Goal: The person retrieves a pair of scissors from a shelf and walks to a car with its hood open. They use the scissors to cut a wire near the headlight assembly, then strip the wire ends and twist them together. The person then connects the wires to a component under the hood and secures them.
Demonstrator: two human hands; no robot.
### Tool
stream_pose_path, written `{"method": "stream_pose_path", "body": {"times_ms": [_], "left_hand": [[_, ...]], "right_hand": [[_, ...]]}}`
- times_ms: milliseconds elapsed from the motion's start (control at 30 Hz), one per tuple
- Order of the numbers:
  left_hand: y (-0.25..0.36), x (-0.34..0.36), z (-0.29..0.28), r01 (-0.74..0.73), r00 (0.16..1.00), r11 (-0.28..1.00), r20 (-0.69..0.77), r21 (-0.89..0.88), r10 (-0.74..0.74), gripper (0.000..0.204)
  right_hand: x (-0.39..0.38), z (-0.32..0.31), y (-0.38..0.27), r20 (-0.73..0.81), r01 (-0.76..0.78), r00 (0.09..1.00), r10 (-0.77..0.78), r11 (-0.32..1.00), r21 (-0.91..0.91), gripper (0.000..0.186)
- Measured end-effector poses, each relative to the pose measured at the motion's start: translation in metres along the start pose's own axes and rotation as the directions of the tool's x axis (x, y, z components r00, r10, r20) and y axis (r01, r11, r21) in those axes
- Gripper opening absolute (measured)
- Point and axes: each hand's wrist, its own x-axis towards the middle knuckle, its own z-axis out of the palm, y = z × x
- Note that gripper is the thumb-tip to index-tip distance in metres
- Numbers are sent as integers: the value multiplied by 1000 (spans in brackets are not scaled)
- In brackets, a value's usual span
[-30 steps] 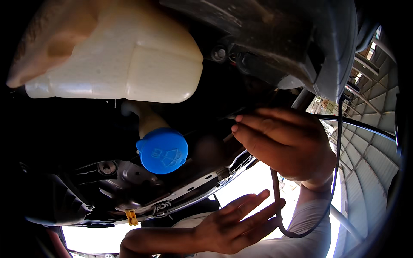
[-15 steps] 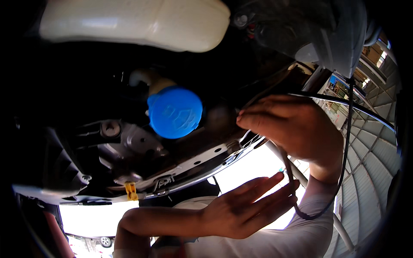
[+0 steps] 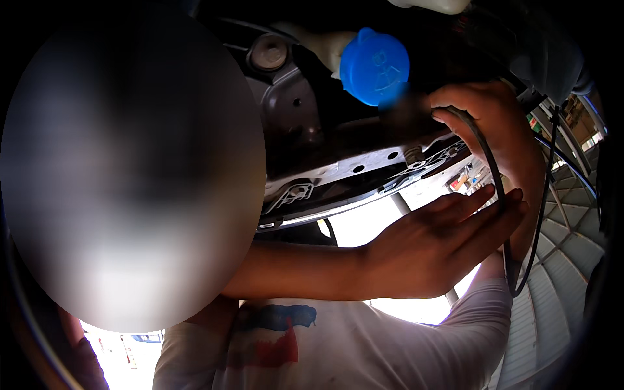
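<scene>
Fingers of the right hand (image 3: 500, 123) bend toward the left, thumb and forefinger nearly meeting on a thin dark cable (image 3: 492, 161), which they pinch at its upper stretch; whether it ends there or runs on behind them, I cannot tell. Below them, the left hand (image 3: 422, 250) reaches across from the left with its fingers extended toward the right and slightly upward, loosely parted. Their tips touch the cable, which appears to pass among them, but how firmly it is held there cannot be told.

Between the two sets of fingers the cable's long axis runs mostly up and down, bowing outward to the right as it descends. Past the left fingertips it drops a little further, turns in a narrow loop pointing downward, then climbs steeply on the right, outside the right wrist, toward a dark plastic part (image 3: 549, 68) above and to the right of the right fingers.

Up and left of the right fingertips, near them, sits a round blue cap (image 3: 375, 67), its small tab pointing upward, on a pale neck (image 3: 325, 47). Farther left is a round fastener (image 3: 268, 52). A metal crossmember (image 3: 375, 162) with holes slants above the left hand, rising toward the right fingers. Under the left hand spreads a white shirt (image 3: 383, 338) with a blue and red print; well right of both hands is a gridded panel surface (image 3: 559, 273).
</scene>
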Motion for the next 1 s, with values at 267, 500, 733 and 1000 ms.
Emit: {"method": "stream_pose_path", "body": {"times_ms": [267,500,733,1000], "left_hand": [[-2,0,-1,-47,996,999,-71,25,49,23],[0,5,-16,-112,984,993,-134,24,114,23],[2,27,-21,-106,984,991,-134,79,116,25],[-4,35,-24,-58,981,990,-176,125,80,31]], "right_hand": [[1,3,-6,141,-224,964,225,974,-29,20],[-17,-3,-16,-76,-155,986,149,985,-81,32],[7,0,-47,-14,-434,901,434,901,-25,19],[-20,-3,-33,-151,-232,949,276,938,258,38]]}}
